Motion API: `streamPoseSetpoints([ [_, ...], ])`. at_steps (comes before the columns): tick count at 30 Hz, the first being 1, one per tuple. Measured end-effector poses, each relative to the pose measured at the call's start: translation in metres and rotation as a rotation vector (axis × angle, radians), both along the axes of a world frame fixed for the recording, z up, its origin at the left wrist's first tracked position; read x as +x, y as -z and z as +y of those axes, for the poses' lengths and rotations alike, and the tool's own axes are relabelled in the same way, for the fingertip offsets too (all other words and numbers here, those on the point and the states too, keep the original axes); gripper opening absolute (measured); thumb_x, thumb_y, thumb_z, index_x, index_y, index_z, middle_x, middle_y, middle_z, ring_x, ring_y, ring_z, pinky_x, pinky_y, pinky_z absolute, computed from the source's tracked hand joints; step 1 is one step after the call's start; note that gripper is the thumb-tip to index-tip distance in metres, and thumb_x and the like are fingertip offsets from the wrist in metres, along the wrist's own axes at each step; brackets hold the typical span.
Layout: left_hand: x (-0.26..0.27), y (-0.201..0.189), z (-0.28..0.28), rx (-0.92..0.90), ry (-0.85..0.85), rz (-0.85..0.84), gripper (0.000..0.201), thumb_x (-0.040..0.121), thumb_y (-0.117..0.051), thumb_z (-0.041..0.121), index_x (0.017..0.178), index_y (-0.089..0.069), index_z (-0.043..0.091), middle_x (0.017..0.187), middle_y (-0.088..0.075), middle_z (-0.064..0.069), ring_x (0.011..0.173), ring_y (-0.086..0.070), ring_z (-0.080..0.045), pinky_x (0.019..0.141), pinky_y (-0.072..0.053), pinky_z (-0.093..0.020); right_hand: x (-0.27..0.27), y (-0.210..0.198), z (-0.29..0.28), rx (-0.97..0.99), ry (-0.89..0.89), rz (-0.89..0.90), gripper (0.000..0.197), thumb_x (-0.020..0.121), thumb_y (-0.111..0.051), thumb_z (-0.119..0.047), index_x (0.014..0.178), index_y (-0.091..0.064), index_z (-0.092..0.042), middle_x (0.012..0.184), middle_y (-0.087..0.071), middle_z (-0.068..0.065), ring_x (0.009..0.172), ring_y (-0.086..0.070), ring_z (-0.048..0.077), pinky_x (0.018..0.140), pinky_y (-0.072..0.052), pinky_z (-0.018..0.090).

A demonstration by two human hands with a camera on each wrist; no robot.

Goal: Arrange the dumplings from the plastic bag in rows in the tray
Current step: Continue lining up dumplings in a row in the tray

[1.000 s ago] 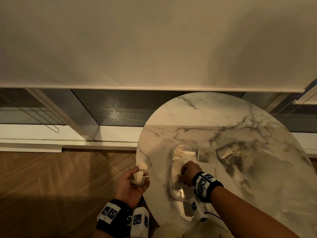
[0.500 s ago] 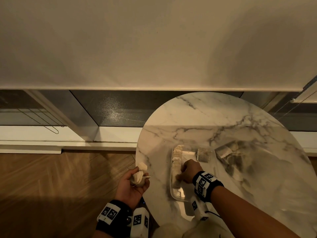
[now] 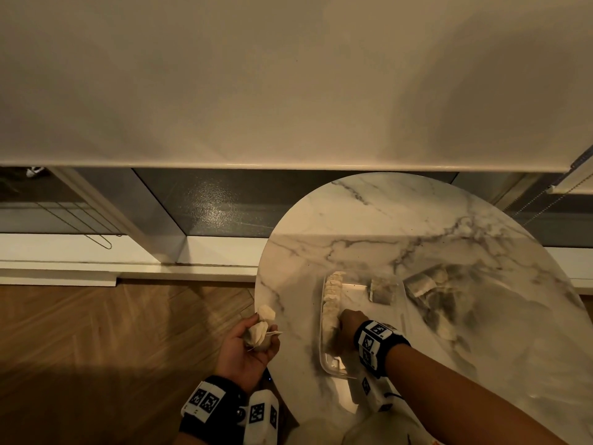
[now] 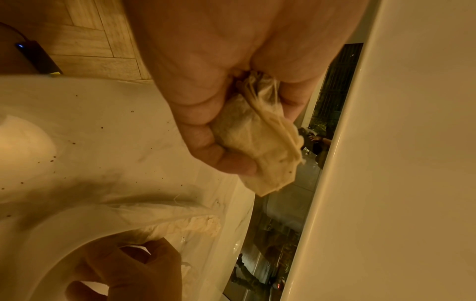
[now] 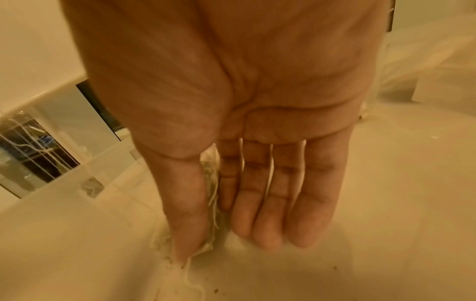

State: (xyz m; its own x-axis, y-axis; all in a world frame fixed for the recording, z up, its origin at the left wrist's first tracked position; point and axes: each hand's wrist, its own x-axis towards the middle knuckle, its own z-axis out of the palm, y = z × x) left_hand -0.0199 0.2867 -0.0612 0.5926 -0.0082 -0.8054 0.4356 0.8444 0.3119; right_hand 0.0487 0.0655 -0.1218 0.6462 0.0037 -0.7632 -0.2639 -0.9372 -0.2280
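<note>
A clear plastic tray [image 3: 323,364] lies on the round marble table [image 3: 417,226]. A row of pale dumplings [image 3: 332,293] runs along the tray's left wall, and one more dumpling [image 3: 382,289] lies at its far right. My right hand [image 3: 348,329] is inside the tray at the row's near end. In the right wrist view that hand [image 5: 221,244] points straight down, and a dumpling [image 5: 212,195] is pinched between thumb and forefinger. My left hand [image 3: 247,342] hangs off the table's left edge and grips a few dumplings [image 4: 260,150]. The plastic bag [image 3: 449,297] lies right of the tray.
Wooden floor [image 3: 112,348] lies to the left, below the table edge. A white sill and dark window [image 3: 208,203] run behind the table under a lowered blind. A small black device with a blue light [image 4: 36,59] sits on the floor.
My right hand has slid slightly nearer along the row in the tray. The left hand has stayed put with its dumplings.
</note>
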Motion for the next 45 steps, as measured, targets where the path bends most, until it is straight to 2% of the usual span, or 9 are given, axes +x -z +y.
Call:
streamPoseSetpoints([
  [6, -0.001, 0.003, 0.001, -0.002, -0.003, 0.009, 0.036, 0.075, -0.065, 0.016, 0.106, -0.060, -0.001, 0.076, -0.063, -0.015, 0.069, -0.061, -0.022, 0.054, -0.056, -0.030, 0.002, 0.000, 0.000, 0.059, 0.039, -0.017, 0.052, 0.075, -0.079, -0.038, 0.121, -0.062, -0.022, 0.122, -0.066, 0.004, 0.109, -0.064, 0.022, 0.089, -0.052, 0.028],
  [11, 0.000, 0.004, 0.000, -0.010, -0.002, 0.013, 0.037, 0.075, -0.065, 0.016, 0.107, -0.061, -0.001, 0.076, -0.064, -0.016, 0.068, -0.062, -0.023, 0.054, -0.056, -0.030, 0.002, 0.000, 0.001, 0.051, 0.011, -0.020, 0.054, 0.072, -0.079, -0.043, 0.119, -0.062, -0.024, 0.120, -0.067, 0.003, 0.107, -0.065, 0.022, 0.089, -0.053, 0.030],
  [15, 0.001, 0.004, 0.000, -0.011, -0.011, 0.015, 0.037, 0.075, -0.065, 0.016, 0.108, -0.060, -0.001, 0.077, -0.064, -0.016, 0.068, -0.062, -0.023, 0.054, -0.056, -0.031, 0.002, 0.000, 0.001, 0.069, 0.008, -0.051, 0.049, 0.078, -0.073, -0.044, 0.121, -0.062, -0.025, 0.121, -0.066, 0.003, 0.109, -0.063, 0.023, 0.092, -0.051, 0.030],
  [24, 0.001, 0.006, -0.001, -0.020, 0.001, 0.018, 0.036, 0.076, -0.065, 0.015, 0.108, -0.061, 0.000, 0.078, -0.065, -0.016, 0.068, -0.063, -0.023, 0.056, -0.056, -0.031, 0.004, -0.004, -0.002, 0.066, 0.116, -0.108, 0.039, 0.077, -0.072, -0.042, 0.110, -0.067, -0.022, 0.108, -0.069, 0.003, 0.095, -0.066, 0.021, 0.085, -0.055, 0.030],
  [32, 0.004, 0.004, -0.004, -0.007, 0.015, 0.011, 0.036, 0.075, -0.065, 0.016, 0.107, -0.060, -0.001, 0.076, -0.064, -0.016, 0.069, -0.061, -0.023, 0.055, -0.056, -0.031, 0.005, -0.005, 0.002, 0.055, 0.017, -0.045, 0.034, 0.083, -0.067, -0.040, 0.109, -0.067, -0.018, 0.103, -0.071, 0.005, 0.091, -0.069, 0.021, 0.083, -0.058, 0.033],
  [38, 0.003, 0.003, -0.005, -0.001, 0.033, 0.006, 0.036, 0.075, -0.066, 0.017, 0.106, -0.061, 0.000, 0.076, -0.065, -0.016, 0.065, -0.063, -0.023, 0.056, -0.056, -0.032, 0.003, -0.003, -0.005, 0.008, -0.054, -0.024, 0.041, 0.077, -0.071, -0.051, 0.106, -0.068, -0.022, 0.103, -0.072, 0.003, 0.092, -0.069, 0.020, 0.079, -0.055, 0.028],
  [41, 0.004, 0.000, -0.007, 0.003, 0.042, -0.010, 0.033, 0.074, -0.065, 0.016, 0.103, -0.061, 0.000, 0.075, -0.066, -0.015, 0.063, -0.064, -0.023, 0.056, -0.056, -0.032, 0.005, -0.012, -0.009, 0.014, -0.023, 0.021, 0.035, 0.078, -0.075, -0.041, 0.105, -0.068, -0.018, 0.099, -0.072, 0.004, 0.082, -0.067, 0.018, 0.072, -0.055, 0.026],
  [43, 0.003, -0.002, -0.010, 0.014, 0.059, -0.014, 0.031, 0.075, -0.065, 0.016, 0.102, -0.062, 0.000, 0.076, -0.067, -0.015, 0.064, -0.065, -0.024, 0.057, -0.056, -0.032, 0.007, -0.024, -0.010, 0.043, -0.020, -0.038, 0.025, 0.085, -0.069, -0.034, 0.103, -0.068, -0.016, 0.097, -0.071, 0.004, 0.079, -0.063, 0.017, 0.071, -0.054, 0.027],
  [45, 0.003, -0.005, -0.015, 0.030, 0.089, -0.017, 0.032, 0.077, -0.065, 0.017, 0.104, -0.063, 0.000, 0.079, -0.068, -0.017, 0.065, -0.067, -0.025, 0.057, -0.057, -0.033, 0.004, -0.040, -0.007, 0.170, 0.014, -0.205, 0.025, 0.089, -0.064, -0.043, 0.096, -0.068, -0.019, 0.094, -0.069, 0.000, 0.082, -0.061, 0.014, 0.073, -0.050, 0.027],
])
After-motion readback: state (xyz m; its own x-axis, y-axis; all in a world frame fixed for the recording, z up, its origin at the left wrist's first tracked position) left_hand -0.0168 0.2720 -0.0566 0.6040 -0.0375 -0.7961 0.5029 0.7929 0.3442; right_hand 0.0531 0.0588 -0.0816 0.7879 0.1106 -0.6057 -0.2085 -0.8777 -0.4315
